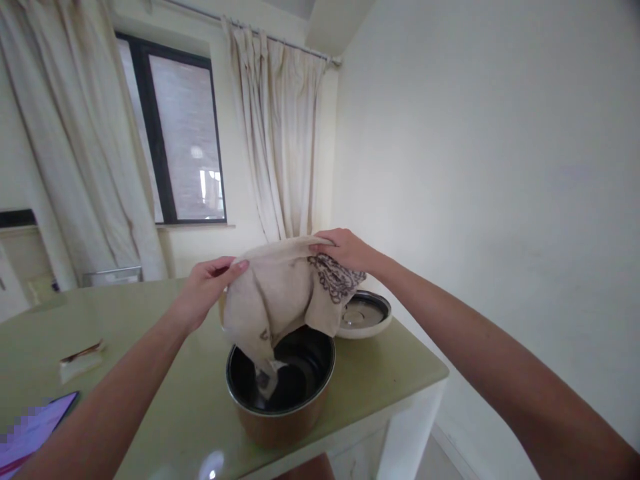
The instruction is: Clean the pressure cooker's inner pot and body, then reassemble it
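Note:
A beige cloth (285, 287) with a dark printed pattern hangs between my two hands above a round pot (283, 430). My left hand (213, 283) pinches its upper left edge between thumb and fingers. At the upper right edge, my right hand (345, 248) is closed on the fabric. One lower corner of the cloth dangles into the pot's dark interior. The pot is brown outside and stands near the table's front edge. Behind it to the right lies an upturned round lid (365, 327), partly covered from view by the cloth.
The pale green table (185, 373) has its right corner near the wall (480, 167). A phone or tablet (40, 427) lies at the lower left, with a small packet (83, 360) beyond it. Curtains (280, 127) and a window (187, 133) are behind.

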The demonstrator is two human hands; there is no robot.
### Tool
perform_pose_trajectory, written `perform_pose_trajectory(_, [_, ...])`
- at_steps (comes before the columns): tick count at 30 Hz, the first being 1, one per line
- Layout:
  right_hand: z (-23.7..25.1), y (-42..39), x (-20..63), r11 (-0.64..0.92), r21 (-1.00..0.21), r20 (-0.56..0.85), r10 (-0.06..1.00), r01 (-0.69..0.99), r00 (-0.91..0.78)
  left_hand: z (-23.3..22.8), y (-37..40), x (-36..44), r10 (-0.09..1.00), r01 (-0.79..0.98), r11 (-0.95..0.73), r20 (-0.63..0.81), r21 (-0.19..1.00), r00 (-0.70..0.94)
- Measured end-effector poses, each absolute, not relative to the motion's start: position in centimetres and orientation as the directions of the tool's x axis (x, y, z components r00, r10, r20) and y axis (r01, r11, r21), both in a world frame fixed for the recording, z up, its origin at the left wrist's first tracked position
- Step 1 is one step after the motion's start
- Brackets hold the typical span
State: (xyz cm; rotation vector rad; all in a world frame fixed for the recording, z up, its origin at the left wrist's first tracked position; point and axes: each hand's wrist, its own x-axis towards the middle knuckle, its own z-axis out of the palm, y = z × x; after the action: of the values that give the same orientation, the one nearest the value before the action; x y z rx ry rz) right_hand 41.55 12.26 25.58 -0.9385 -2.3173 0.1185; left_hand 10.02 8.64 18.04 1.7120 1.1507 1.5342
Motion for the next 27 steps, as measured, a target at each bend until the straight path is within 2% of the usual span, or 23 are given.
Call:
perform_pose_trajectory(2, [25.7, 12.3, 41.4, 0.73, -0.306, 0.479, 0.673, 0.611, -0.564, 18.5, 8.8, 9.8, 0.834, 0.259, -0.503, 0.542, 0.825, -0.106])
perform_pose_trajectory(4, [26.0, 12.4, 41.2, 0.722, -0.297, 0.516, 0.672, 0.624, -0.531, 18.9, 8.6, 9.9, 0.86, 0.239, -0.469, 0.502, 0.85, -0.095])
perform_pose_trajectory(7, [26.7, 12.4, 40.8, 0.744, -0.268, 0.561, 0.637, 0.613, -0.528, 19.7, 8.0, 10.1, 0.93, 0.128, -0.368, 0.367, 0.921, 0.031])
perform_pose_trajectory(9, [27.2, 12.2, 40.3, 0.769, -0.245, 0.55, 0.612, 0.591, -0.568, 20.3, 7.7, 10.1, 0.938, 0.123, -0.338, 0.324, 0.933, 0.124])
perform_pose_trajectory(12, [28.2, 11.9, 38.7, 0.817, -0.266, 0.598, 0.556, 0.511, -0.578, 20.7, 7.6, 10.4, 0.919, 0.162, -0.287, 0.223, 0.944, 0.327])
perform_pose_trajectory(15, [29.4, 11.9, 36.4, 0.865, -0.253, 0.573, 0.495, 0.434, -0.653, 20.8, 8.1, 12.1, 0.861, 0.163, -0.194, 0.089, 0.967, 0.5])
perform_pose_trajectory(17, [30.1, 12.1, 35.1, 0.872, -0.209, 0.603, 0.472, 0.444, -0.643, 20.9, 8.4, 13.6, 0.873, 0.077, -0.14, 0.087, 0.987, 0.48])
perform_pose_trajectory(19, [30.4, 11.8, 34.6, 0.841, -0.192, 0.717, 0.472, 0.505, -0.513, 21.3, 8.8, 14.8, 0.912, -0.069, -0.123, 0.14, 0.99, 0.386])
perform_pose_trajectory(21, [29.7, 10.8, 34.9, 0.789, -0.281, 0.776, 0.521, 0.546, -0.354, 22.0, 9.0, 14.9, 0.937, -0.177, -0.15, 0.198, 0.973, 0.289])
perform_pose_trajectory(22, [28.9, 10.1, 35.2, 0.76, -0.373, 0.737, 0.591, 0.533, -0.327, 22.4, 9.1, 14.7, 0.945, -0.209, -0.176, 0.225, 0.962, 0.236])
perform_pose_trajectory(23, [27.8, 9.3, 35.5, 0.714, -0.487, 0.634, 0.685, 0.504, -0.358, 22.8, 9.1, 14.3, 0.952, -0.233, -0.201, 0.245, 0.952, 0.181])
perform_pose_trajectory(24, [26.5, 8.5, 35.8, 0.635, -0.609, 0.465, 0.771, 0.475, -0.435, 23.2, 9.1, 13.9, 0.957, -0.254, -0.22, 0.259, 0.942, 0.131])
perform_pose_trajectory(25, [24.9, 7.8, 36.1, 0.52, -0.717, 0.245, 0.812, 0.465, -0.53, 23.5, 9.0, 13.5, 0.959, -0.276, -0.238, 0.27, 0.931, 0.086])
perform_pose_trajectory(26, [23.3, 7.2, 36.2, 0.385, -0.789, 0.026, 0.799, 0.479, -0.601, 23.8, 9.0, 13.2, 0.958, -0.299, -0.256, 0.282, 0.919, 0.048])
perform_pose_trajectory(27, [21.7, 7.0, 36.2, 0.251, -0.831, -0.135, 0.775, 0.496, -0.618, 24.0, 8.8, 13.1, 0.955, -0.318, -0.275, 0.296, 0.907, 0.02])
